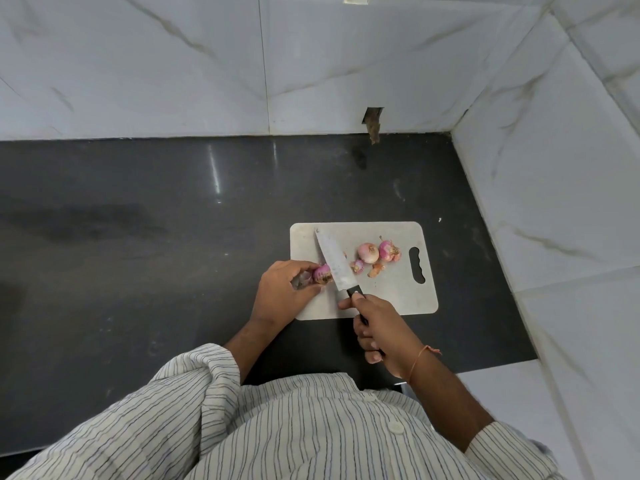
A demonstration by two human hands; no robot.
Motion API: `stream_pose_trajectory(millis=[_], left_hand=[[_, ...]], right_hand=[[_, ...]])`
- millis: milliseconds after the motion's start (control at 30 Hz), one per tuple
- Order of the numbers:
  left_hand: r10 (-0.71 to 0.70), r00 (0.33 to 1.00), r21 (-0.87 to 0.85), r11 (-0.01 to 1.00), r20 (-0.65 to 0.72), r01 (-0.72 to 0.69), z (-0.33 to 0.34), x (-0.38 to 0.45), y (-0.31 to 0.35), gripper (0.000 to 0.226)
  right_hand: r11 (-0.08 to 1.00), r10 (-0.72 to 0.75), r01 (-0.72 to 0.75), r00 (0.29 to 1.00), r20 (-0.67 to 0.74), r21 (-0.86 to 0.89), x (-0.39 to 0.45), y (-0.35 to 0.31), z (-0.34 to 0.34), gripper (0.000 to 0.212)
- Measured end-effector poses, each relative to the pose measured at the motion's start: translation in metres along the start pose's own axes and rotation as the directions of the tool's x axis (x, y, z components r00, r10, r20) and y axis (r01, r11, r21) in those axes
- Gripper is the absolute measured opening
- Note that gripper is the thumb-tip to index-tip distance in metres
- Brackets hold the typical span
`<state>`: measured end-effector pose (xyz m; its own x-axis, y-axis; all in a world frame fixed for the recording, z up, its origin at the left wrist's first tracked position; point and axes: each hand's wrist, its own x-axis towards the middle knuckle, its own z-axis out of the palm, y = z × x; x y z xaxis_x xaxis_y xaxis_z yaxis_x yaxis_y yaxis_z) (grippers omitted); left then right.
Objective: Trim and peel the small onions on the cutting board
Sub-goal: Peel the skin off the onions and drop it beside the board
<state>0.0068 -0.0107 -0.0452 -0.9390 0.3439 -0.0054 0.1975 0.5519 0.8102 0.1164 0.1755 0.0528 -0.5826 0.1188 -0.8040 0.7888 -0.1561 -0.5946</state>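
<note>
Lying in left hand [282, 289]: onion [322, 274].

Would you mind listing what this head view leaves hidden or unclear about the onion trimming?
- Right end of the held onion: the knife blade covers it, so any cut is hidden.
- Left end of that onion: covered by the left hand fingers.
- Most of the knife handle: inside the right hand grip.
- Small piece by the blade: too small to tell onion from trimmed end.

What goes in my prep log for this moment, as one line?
left hand holds onion | right hand grips knife, blade at onion | two onions wait on cutting board
</note>
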Motion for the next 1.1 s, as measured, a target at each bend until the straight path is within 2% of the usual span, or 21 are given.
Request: stream_pose_trajectory(millis=[100,167,233,367,700,900,1100], left_hand=[[-0.017,1.0,-0.001,1.0,0.008,0.017,0.002,0.002,0.002,0.04],[-0.009,1.0,-0.001,1.0,-0.003,0.009,0.003,0.003,0.004,0.04],[-0.008,1.0,0.005,1.0,-0.026,0.008,0.005,0.004,0.005,0.04],[-0.05,0.997,0.012,0.999,-0.055,0.051,0.006,0.009,0.01,0.039],[-0.121,0.992,-0.059,0.991,-0.026,0.119,0.002,0.012,0.02,0.031],[-0.116,0.993,-0.044,0.992,0.005,0.116,0.002,0.012,0.018,0.031],[-0.112,0.994,0.0,0.994,0.02,0.112,0.002,0.013,0.014,0.032]], right_hand=[[0.979,-0.114,0.087,0.983,-0.142,-0.186,0.0,0.004,0.011,0.035],[0.91,-0.235,0.146,0.953,-0.193,-0.387,0.002,0.009,0.015,0.036],[0.819,-0.311,0.166,0.933,-0.182,-0.549,0.004,0.014,0.019,0.036],[0.691,-0.362,0.159,0.921,-0.147,-0.705,0.003,0.016,0.029,0.033],[0.552,-0.396,0.144,0.912,-0.106,-0.821,0.008,0.017,0.029,0.026],[0.511,-0.391,0.149,0.917,-0.075,-0.847,0.011,0.014,0.021,0.027],[0.521,-0.376,0.168,0.925,-0.048,-0.837,0.018,0.005,0.016,0.032]])
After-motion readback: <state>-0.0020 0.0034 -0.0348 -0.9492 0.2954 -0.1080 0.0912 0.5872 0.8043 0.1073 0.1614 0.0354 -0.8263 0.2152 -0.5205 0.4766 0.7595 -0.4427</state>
